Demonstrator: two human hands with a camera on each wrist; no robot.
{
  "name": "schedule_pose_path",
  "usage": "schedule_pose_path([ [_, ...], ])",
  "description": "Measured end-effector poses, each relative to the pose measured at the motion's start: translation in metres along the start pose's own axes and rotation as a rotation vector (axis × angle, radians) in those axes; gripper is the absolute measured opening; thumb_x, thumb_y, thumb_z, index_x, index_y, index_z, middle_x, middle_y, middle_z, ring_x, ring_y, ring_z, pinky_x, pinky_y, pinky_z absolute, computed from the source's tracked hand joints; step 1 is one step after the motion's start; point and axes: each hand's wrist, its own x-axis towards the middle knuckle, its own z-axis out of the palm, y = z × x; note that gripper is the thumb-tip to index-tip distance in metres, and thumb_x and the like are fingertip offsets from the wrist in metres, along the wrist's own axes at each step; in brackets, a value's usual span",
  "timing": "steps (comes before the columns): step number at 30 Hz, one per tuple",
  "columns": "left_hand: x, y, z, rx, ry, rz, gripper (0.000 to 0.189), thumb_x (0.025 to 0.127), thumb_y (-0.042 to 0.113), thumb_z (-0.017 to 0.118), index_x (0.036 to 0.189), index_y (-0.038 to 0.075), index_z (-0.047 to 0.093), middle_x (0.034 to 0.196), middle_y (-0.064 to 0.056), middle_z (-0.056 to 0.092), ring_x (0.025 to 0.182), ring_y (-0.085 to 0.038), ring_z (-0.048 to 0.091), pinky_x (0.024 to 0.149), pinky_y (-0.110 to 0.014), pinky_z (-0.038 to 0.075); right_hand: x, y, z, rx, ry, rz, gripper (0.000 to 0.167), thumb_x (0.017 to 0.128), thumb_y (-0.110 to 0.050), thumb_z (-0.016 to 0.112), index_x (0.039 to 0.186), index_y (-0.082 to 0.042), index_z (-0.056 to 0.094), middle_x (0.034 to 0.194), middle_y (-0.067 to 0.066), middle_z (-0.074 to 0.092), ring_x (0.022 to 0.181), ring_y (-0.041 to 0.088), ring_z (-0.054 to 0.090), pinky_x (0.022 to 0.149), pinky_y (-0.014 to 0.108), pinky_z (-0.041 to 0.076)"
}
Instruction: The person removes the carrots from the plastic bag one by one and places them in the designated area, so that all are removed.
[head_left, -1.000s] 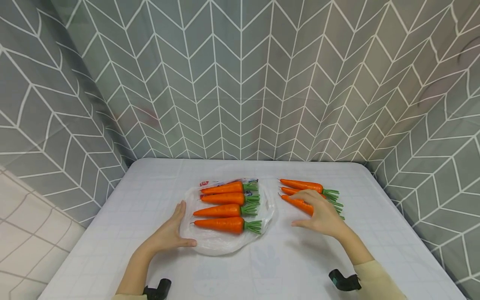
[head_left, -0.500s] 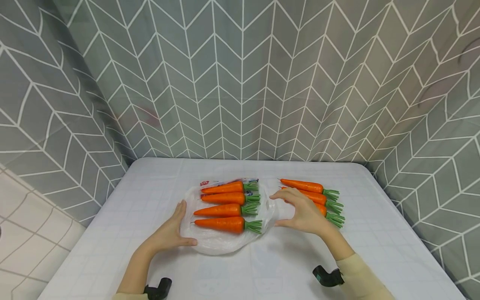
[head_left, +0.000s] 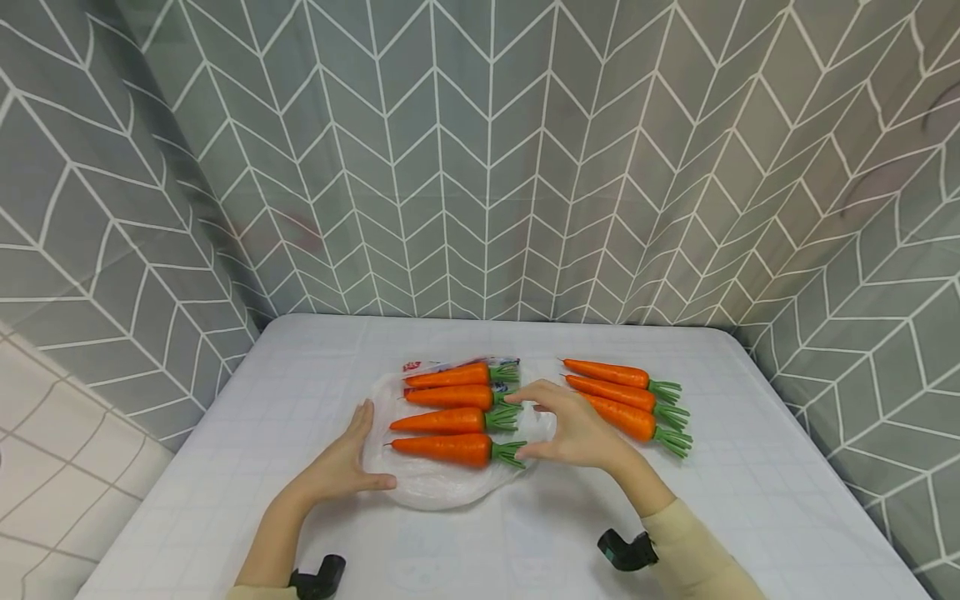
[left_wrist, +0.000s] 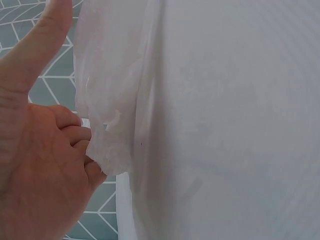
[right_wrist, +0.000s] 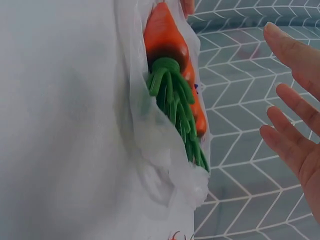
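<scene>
Several orange carrots (head_left: 442, 449) with green tops lie side by side on a clear plastic bag (head_left: 431, 493), tips to the left. My left hand (head_left: 337, 462) is at the bag's left edge, thumb and fingers spread; in the left wrist view the crumpled plastic (left_wrist: 110, 90) overlaps the fingertips. On the opposite side, my right hand (head_left: 573, 429) hovers by the green tops, thumb and fingers apart and nothing held. The right wrist view shows this hand (right_wrist: 300, 115) apart from the nearest carrot (right_wrist: 165, 35) and its leaves (right_wrist: 175, 105).
Three more carrots (head_left: 626, 419) lie on the white tabletop (head_left: 450, 558) right of the bag, behind the right hand. Red and blue print (head_left: 420, 365) shows at the bag's far edge. A grey curtain (head_left: 480, 167) with white chevrons hangs behind the table.
My right hand has moved left, away from the three carrots on the right, to the bag's right edge, uncovering those carrots. The left hand has stayed in place.
</scene>
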Motion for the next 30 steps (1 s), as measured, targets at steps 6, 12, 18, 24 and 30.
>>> schedule_pose_path([
  [6,0.001,-0.001,0.001,-0.001,0.009,-0.010,0.129,0.067,0.048,0.084,0.150,-0.009,0.003,0.156,-0.028,0.002,0.143,-0.045,0.006,0.111,-0.057,0.017,0.008,-0.005,0.008,0.030,-0.025,0.010,0.062,0.071,-0.025,0.087,0.126,-0.015,0.060,0.122,-0.005,0.060,0.110,0.014,0.057,0.089,0.039,0.052],
  [12,0.000,0.001,0.000,0.000,0.012,-0.011,0.129,0.067,0.046,0.085,0.150,-0.009,0.003,0.156,-0.029,0.002,0.143,-0.045,0.005,0.111,-0.057,0.017,0.015,-0.008,0.018,0.075,-0.056,-0.028,0.061,0.071,-0.021,0.087,0.125,-0.009,0.060,0.123,-0.001,0.060,0.111,0.017,0.058,0.090,0.043,0.052],
  [18,-0.002,0.001,-0.001,-0.007,0.007,-0.024,0.129,0.068,0.046,0.085,0.150,-0.008,0.001,0.157,-0.028,0.000,0.143,-0.044,0.004,0.111,-0.056,0.016,0.022,-0.009,0.029,0.067,-0.068,-0.057,0.062,0.070,-0.021,0.088,0.125,-0.014,0.060,0.121,0.002,0.061,0.108,0.018,0.058,0.089,0.044,0.052],
  [24,-0.003,0.001,-0.001,-0.001,0.011,-0.034,0.129,0.068,0.048,0.083,0.150,-0.008,0.001,0.157,-0.028,0.000,0.143,-0.044,0.004,0.111,-0.056,0.016,0.026,-0.014,0.037,0.020,-0.092,-0.010,0.060,0.072,-0.026,0.087,0.125,-0.017,0.062,0.124,-0.007,0.060,0.118,0.017,0.053,0.095,0.042,0.048],
  [30,-0.003,0.001,0.000,-0.008,0.012,-0.031,0.128,0.069,0.047,0.083,0.150,-0.008,0.001,0.157,-0.028,0.000,0.143,-0.044,0.004,0.112,-0.056,0.015,0.028,-0.013,0.043,0.086,-0.119,0.009,0.058,0.073,-0.020,0.086,0.125,-0.012,0.061,0.124,-0.003,0.060,0.113,0.024,0.057,0.087,0.039,0.053],
])
